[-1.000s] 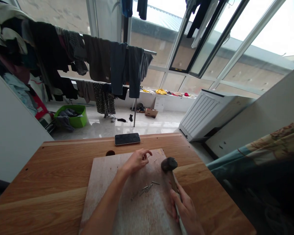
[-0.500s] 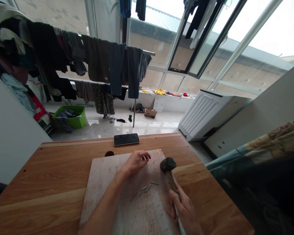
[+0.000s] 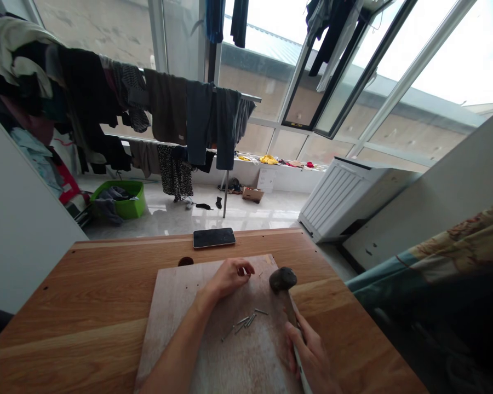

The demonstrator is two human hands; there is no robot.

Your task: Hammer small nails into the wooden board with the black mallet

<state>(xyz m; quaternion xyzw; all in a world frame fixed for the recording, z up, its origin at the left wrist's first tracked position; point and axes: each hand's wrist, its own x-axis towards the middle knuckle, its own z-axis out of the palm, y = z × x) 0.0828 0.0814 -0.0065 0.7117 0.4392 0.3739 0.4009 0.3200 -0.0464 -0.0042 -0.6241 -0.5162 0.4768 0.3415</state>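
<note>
At the far left, a green basket [image 3: 125,198] of clothes sits on the pale floor below a drying rack [image 3: 181,117] hung with dark garments. Nearer, a wooden counter [image 3: 86,306] fills the lower part of the view, with a dark phone [image 3: 214,237] lying flat near its far edge and a small round hole [image 3: 185,261] just behind the corner of a worn, pale board [image 3: 176,323] that lies on the counter. The person's left hand [image 3: 230,276] reaches across the board to its far side, the fingers curled together in a pinching grip close to the surface; whether a nail is held between them is too small to tell. Just to the right of that hand, a tiny nail [image 3: 260,274] shows near the board's far edge. Below the hand, a loose cluster of nails [image 3: 244,322] lies flat on the middle of the board. To the right, the dark hammer head [image 3: 283,279] sits at the board's right edge, near the left fingertips but apart from them. The right hand [image 3: 312,355] has its grip clenched around the hammer handle [image 3: 292,314], low at the bottom of the view. Beyond the counter on the right stands a white slatted unit [image 3: 345,191], and a patterned fabric [image 3: 443,273] fills the right edge.
</note>
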